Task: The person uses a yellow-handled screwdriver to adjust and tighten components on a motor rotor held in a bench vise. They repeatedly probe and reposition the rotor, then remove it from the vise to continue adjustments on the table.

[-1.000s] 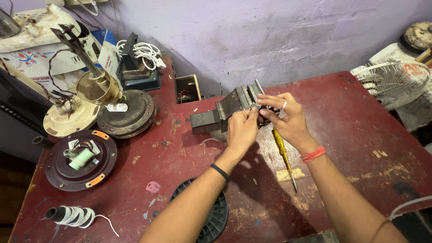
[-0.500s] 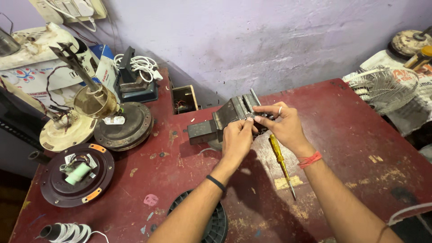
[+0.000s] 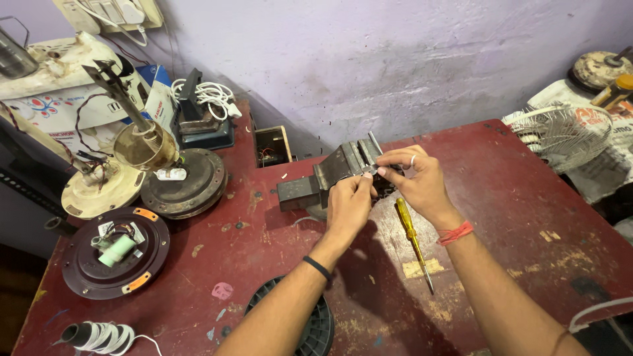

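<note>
Nearest us, a black ribbed disc [image 3: 310,326] lies at the table's [image 3: 527,217] front edge, partly under our left forearm. A little further in, a yellow-handled screwdriver [image 3: 411,238] lies on the red top, just below our right hand [image 3: 422,184].

Both our hands meet at the bench vise [image 3: 330,177] in the middle of the table. Our left hand [image 3: 348,206] is curled, its fingertips pinched together against the vise's near side. Our right hand also pinches with thumb and forefinger at the same spot, the other fingers loosely spread. Whatever small part sits between the fingertips is hidden, so we cannot tell what it is. The vise itself looks like heavy, rigid iron that will not shift under light pressure; we judge any small piece at it is best taken by fingertip pinch, as here.

Left of us, an open dark motor housing [image 3: 115,260] holds a pale green cylinder [image 3: 117,251] and some wiring. Beyond the vise, against the wall, a small wooden box [image 3: 273,146] stands open; its contents are too dim to make out.
</note>
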